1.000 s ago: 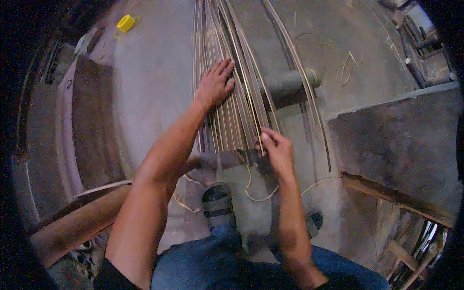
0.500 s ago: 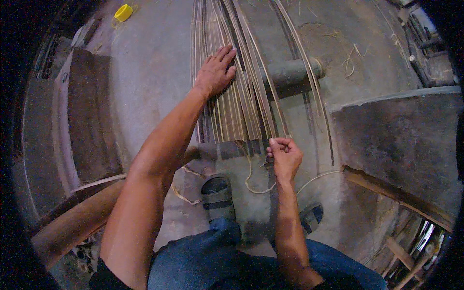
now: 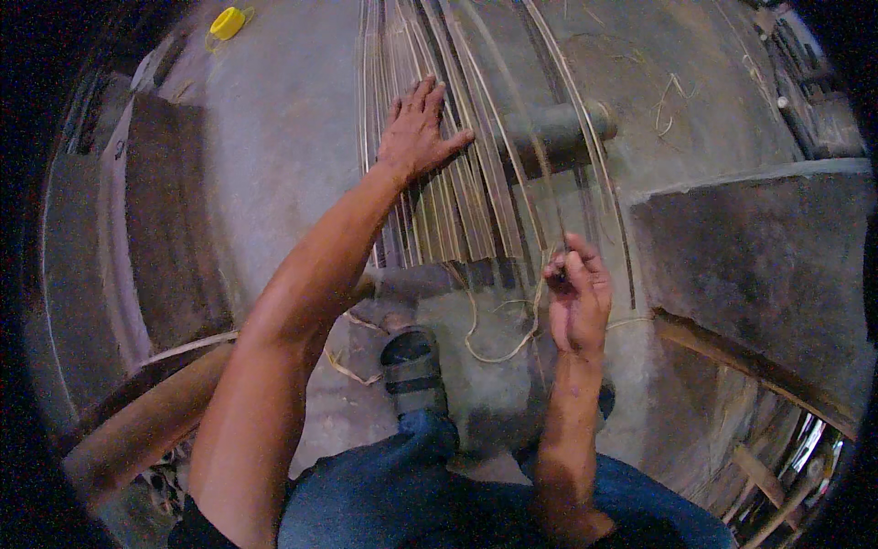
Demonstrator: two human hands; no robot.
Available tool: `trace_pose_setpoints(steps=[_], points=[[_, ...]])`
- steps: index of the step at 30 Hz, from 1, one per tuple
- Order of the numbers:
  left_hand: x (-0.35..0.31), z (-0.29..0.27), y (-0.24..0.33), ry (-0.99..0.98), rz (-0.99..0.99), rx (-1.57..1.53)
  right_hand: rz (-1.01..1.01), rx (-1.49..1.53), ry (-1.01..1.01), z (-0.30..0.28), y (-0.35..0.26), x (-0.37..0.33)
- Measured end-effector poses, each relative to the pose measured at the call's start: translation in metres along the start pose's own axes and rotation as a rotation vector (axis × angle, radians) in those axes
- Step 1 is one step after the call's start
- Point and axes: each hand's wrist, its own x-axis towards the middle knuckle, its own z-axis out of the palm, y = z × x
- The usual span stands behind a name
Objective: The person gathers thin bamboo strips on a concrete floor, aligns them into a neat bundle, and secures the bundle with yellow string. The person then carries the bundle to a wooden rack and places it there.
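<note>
Long thin split strips (image 3: 476, 224), bamboo-like, lie side by side and run away from me, their near ends bound into a flat panel. My left hand (image 3: 419, 133) rests on them with fingers and thumb spread. To the right of the panel, my right hand (image 3: 581, 288) pinches the near end of a loose strip (image 3: 546, 169), slightly blurred. A pale cord (image 3: 474, 320) trails from the panel's near edge in a loop toward my right hand; whether the fingers also hold it cannot be made out.
A grey log-like cylinder (image 3: 556, 131) lies under the strips. Further loose strips (image 3: 604, 174) stretch to the right. A yellow ring-shaped object (image 3: 226, 23) sits far left. Dark blocks flank me at left (image 3: 174, 220) and right (image 3: 759, 247). My sandalled foot (image 3: 412, 366) is below the panel.
My right hand has moved right and slightly up, and a loose strip now shows in its pinch. My left hand has shifted slightly, its thumb spread out to the right.
</note>
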Motion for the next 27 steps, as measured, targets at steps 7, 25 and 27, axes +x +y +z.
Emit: trace_pose_setpoints(steps=[7,25,27], points=[[0.011,-0.013,0.011,-0.077,0.418,0.151,0.031,-0.292,0.189,-0.065,0.045,0.033],[0.012,0.001,0.004,-0.083,0.402,0.054,0.154,0.036,0.177,-0.051,0.039,0.031],[0.012,0.005,0.004,-0.077,0.408,0.034,0.145,0.023,0.191,-0.051,0.038,0.030]])
